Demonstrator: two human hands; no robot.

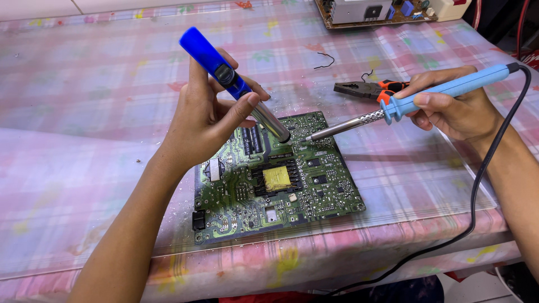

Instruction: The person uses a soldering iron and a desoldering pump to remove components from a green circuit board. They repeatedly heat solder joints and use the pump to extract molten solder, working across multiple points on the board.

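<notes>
My left hand [205,120] grips blue desoldering pump [233,84], right hand [457,109] grips light-blue soldering iron [393,109]; both tips meet over green circuit board [275,179] (hot tip lingering could lift pad).

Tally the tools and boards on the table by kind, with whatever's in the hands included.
Desoldering pump, blue, in the left hand: 1
Soldering iron, light blue, in the right hand: 1
Pliers, lying on the table: 1
Circuit boards: 2, the green circuit board and a second board at the far edge
Total: 5
</notes>
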